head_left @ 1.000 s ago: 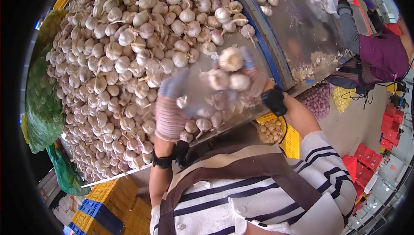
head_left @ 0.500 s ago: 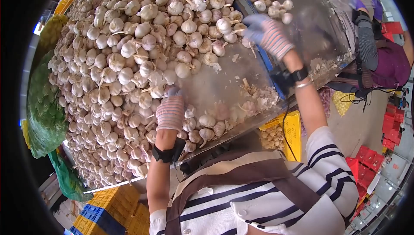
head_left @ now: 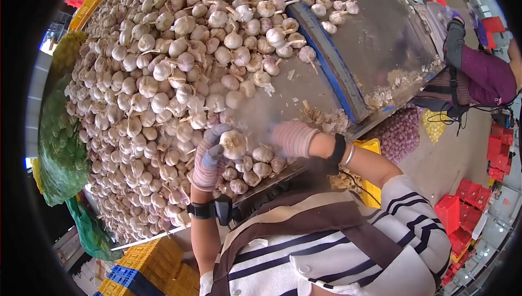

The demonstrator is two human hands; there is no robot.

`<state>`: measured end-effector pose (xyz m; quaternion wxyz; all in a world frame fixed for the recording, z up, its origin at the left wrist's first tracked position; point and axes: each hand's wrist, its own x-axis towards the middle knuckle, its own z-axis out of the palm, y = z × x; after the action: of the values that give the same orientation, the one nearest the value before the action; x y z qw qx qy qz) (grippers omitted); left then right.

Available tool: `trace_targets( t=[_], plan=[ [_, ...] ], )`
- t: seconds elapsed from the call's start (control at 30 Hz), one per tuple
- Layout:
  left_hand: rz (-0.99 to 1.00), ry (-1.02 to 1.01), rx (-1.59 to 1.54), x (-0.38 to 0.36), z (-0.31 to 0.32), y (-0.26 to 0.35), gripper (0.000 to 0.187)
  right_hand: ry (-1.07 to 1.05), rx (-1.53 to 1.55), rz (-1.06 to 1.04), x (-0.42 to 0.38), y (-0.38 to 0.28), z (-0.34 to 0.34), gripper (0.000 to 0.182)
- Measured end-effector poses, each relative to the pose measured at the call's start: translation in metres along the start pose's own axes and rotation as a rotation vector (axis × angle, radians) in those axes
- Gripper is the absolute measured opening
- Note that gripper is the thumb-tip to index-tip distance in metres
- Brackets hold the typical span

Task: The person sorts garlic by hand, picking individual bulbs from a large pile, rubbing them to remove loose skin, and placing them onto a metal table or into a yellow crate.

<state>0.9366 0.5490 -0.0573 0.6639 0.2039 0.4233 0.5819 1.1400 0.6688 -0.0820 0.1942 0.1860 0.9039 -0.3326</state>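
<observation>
My left hand, in a striped glove with grey fingertips, is closed round a garlic bulb above the near edge of the table. Just right of it is my right hand, also gloved; its fingers point toward the bulb and are smeared by motion. A big heap of garlic bulbs spreads out to the left and beyond both hands. Some bulbs lie beneath and between the hands. Loose papery skins are scattered on the tabletop past my right hand.
A blue-edged metal divider crosses the table, with more bulbs behind it. Below the edge stands a yellow crate with skins inside. Green net sacks flank the heap on the left. Another person works at right, near red crates.
My right hand has come back from the divider toward my left hand. My left hand has lifted slightly and now shows a garlic bulb in its fingers.
</observation>
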Motion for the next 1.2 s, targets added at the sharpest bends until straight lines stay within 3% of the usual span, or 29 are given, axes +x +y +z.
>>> trace_targets(
  t=[0.1,0.17,0.2,0.27,0.3,0.33,0.37,0.5,0.53,0.7,0.77,0.83,0.87,0.9,0.97,1.03,1.07,1.1,1.17,1.2],
  plan=[
    [-0.034,-0.067,-0.191,-0.009,0.014,0.0,0.059,0.094,0.124,-0.056,0.021,0.032,0.038,0.045],
    [0.007,-0.106,-0.1,-0.012,0.019,-0.002,0.055,0.175,0.235,-0.09,0.022,0.042,0.04,0.046],
    [0.039,-0.084,0.106,-0.014,0.014,-0.005,0.051,0.144,1.003,-0.086,0.014,0.035,0.027,0.046],
    [0.068,-0.062,0.31,-0.017,0.014,-0.011,0.046,0.203,1.416,-0.089,-0.016,0.025,-0.009,0.047],
    [0.056,-0.051,0.188,-0.018,0.029,-0.008,0.058,0.208,1.415,-0.089,-0.021,0.02,-0.015,0.047],
    [0.043,-0.041,0.067,-0.017,0.038,-0.006,0.071,0.156,1.745,-0.137,-0.025,0.017,-0.018,0.046],
    [0.041,-0.047,0.068,-0.017,0.038,-0.007,0.071,0.096,2.076,-0.19,-0.029,0.014,-0.02,0.044],
    [0.164,-0.108,0.245,-0.009,0.034,-0.018,0.059,0.054,2.397,-0.284,-0.036,-0.001,-0.021,0.043],
    [0.237,-0.116,0.352,-0.007,0.033,-0.021,0.057,0.063,2.395,-0.288,-0.039,-0.005,-0.022,0.043],
    [0.212,-0.101,0.257,-0.005,0.057,-0.009,0.053,0.089,2.368,-0.31,-0.055,-0.011,-0.025,0.038],
    [0.265,-0.111,0.302,0.0,0.055,-0.009,0.052,0.139,2.367,-0.223,-0.056,-0.007,-0.021,0.033],
    [0.355,-0.143,0.353,0.003,0.057,-0.008,0.041,-0.016,2.419,-0.394,-0.046,0.007,-0.002,0.032],
    [0.356,-0.144,0.354,0.005,0.059,-0.007,0.041,0.117,2.341,-0.335,-0.054,-0.004,-0.009,0.038],
    [0.407,-0.139,0.438,0.006,0.061,-0.005,0.041,0.118,2.34,-0.335,-0.054,-0.004,-0.009,0.038],
    [0.456,-0.133,0.522,0.006,0.065,-0.007,0.042,0.13,1.92,-0.34,-0.051,-0.006,-0.008,0.047],
    [0.419,-0.078,0.515,0.005,0.071,-0.013,0.045,0.097,1.933,-0.358,-0.042,-0.01,0.0,0.049],
    [0.533,-0.115,0.928,0.005,0.071,-0.009,0.044,0.061,1.945,-0.376,-0.037,-0.011,0.004,0.052],
    [0.529,-0.119,0.924,0.007,0.081,-0.002,0.044,-0.014,1.92,-0.353,-0.044,-0.012,-0.003,0.05],
    [0.815,-0.163,1.492,0.015,0.101,0.01,0.047,-0.087,1.894,-0.326,-0.048,-0.007,-0.006,0.047],
    [0.813,-0.164,1.489,0.018,0.102,0.01,0.047,0.121,1.54,-0.533,-0.041,-0.001,0.001,0.043]
  ],
)
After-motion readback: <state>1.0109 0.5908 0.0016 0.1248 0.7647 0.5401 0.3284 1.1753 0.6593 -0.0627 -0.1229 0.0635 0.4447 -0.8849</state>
